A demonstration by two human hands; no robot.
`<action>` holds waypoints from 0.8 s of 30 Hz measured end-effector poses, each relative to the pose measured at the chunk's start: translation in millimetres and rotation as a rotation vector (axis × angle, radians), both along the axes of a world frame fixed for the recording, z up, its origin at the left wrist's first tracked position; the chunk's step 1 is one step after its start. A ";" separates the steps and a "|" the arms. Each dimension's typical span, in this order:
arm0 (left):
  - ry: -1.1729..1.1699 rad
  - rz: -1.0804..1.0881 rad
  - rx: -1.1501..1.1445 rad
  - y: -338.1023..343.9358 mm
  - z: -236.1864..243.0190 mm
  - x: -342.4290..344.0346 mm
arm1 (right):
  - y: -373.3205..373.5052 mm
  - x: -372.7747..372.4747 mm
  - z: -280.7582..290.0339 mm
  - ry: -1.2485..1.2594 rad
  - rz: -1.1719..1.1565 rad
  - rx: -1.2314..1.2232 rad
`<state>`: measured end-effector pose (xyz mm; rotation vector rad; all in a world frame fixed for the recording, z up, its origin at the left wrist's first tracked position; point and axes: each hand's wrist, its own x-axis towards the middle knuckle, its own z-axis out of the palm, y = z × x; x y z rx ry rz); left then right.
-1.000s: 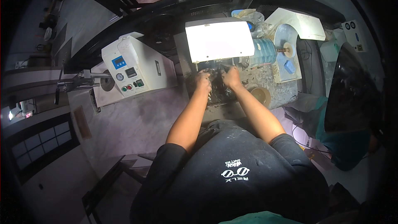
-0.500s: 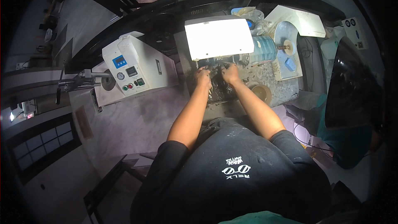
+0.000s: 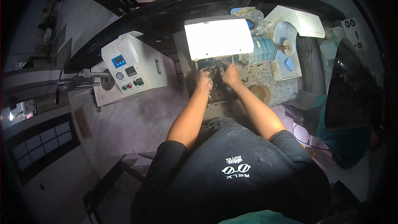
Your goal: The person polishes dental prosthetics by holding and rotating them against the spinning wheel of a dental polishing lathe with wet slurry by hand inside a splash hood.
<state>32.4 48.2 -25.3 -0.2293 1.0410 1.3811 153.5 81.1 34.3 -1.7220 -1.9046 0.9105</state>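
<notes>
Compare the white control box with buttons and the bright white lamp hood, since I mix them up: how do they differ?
The white control box sits left of the left hand, unlit, with coloured buttons. The lamp hood glows blank above the left hand and right hand. Both are white and boxy.

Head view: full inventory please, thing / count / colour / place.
Lamp panel: 1, bright white, over the work spot, just beyond both hands.
Control box: 1, white with a blue display, a gauge and small buttons, left of the hands.
Workbench: 1, grey and grimy, under the hands.
Water bottle: 1, clear blue, lying right of the lamp.
Round lid or disc: 1, tan, on the bench right of the right forearm.
Small block: 1, blue, on the pale plate at right.
Dark shield: 1, black, far right.
Small workpiece: too dark to tell.
Left hand: 1, at the work spot.
Right hand: 1, beside it.
</notes>
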 end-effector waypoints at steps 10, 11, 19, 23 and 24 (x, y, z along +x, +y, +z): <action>0.127 -0.014 -0.166 3.5 2.5 -3.7 | 8.5 1.8 -10.2 -0.053 0.038 0.012; 0.160 -0.012 -0.118 2.2 5.3 0.5 | 3.5 4.9 -10.3 0.081 0.034 0.104; 0.105 0.094 -0.054 1.3 -28.5 -25.8 | 13.3 -27.3 2.9 -0.073 0.099 -0.052; 0.067 0.044 -0.036 -3.2 0.9 3.9 | -3.8 2.0 -2.8 0.042 0.046 0.055; 0.064 -0.012 -0.010 -4.6 -7.2 -0.4 | -6.7 4.4 -5.4 0.135 0.032 0.128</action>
